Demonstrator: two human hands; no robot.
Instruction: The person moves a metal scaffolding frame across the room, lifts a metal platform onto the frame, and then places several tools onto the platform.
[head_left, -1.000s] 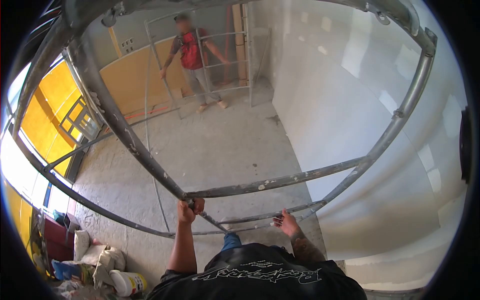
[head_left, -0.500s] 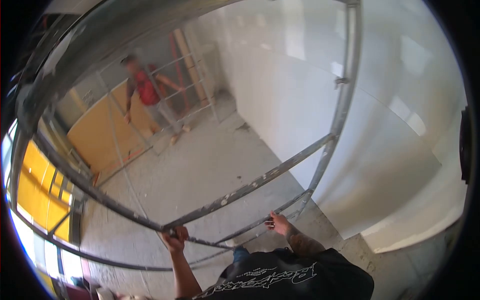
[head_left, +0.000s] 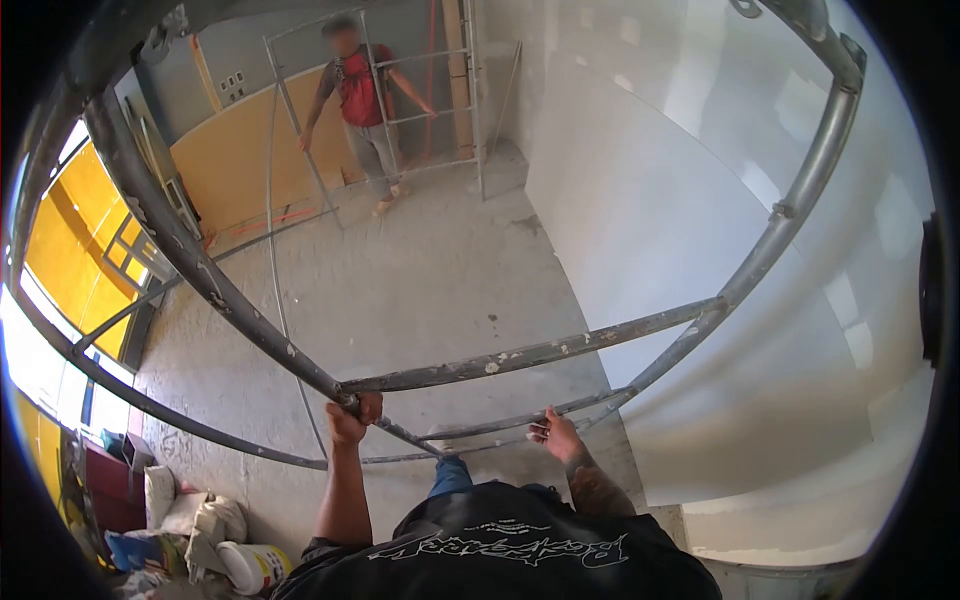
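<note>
A grey, paint-spattered metal scaffold frame (head_left: pixel 490 364) surrounds me, its tubes curving through the wide view. My left hand (head_left: pixel 350 418) is closed around an upright tube, just below the joint with a rung. Lower and to the right, my right hand (head_left: pixel 555 438) has its fingers curled at the lower rungs (head_left: pixel 590 401), with the thumb side against a tube. A ring shows on that hand. Part of the right-hand grip is hidden by the fingers themselves. One blue trouser leg (head_left: pixel 450 476) shows below the rungs, near the concrete floor.
Across the room a person in a red top (head_left: pixel 360 95) holds another scaffold frame (head_left: pixel 425 118). White wallboard (head_left: pixel 690 230) lines the right side. Bags (head_left: pixel 205 518) and a white bucket (head_left: pixel 255 567) lie at lower left. A yellow board (head_left: pixel 235 165) leans at the back.
My view has turned and levelled, bringing the bags and bucket into sight. Both hands stay at the same parts of the scaffold frame. The other person's arms are spread at their frame.
</note>
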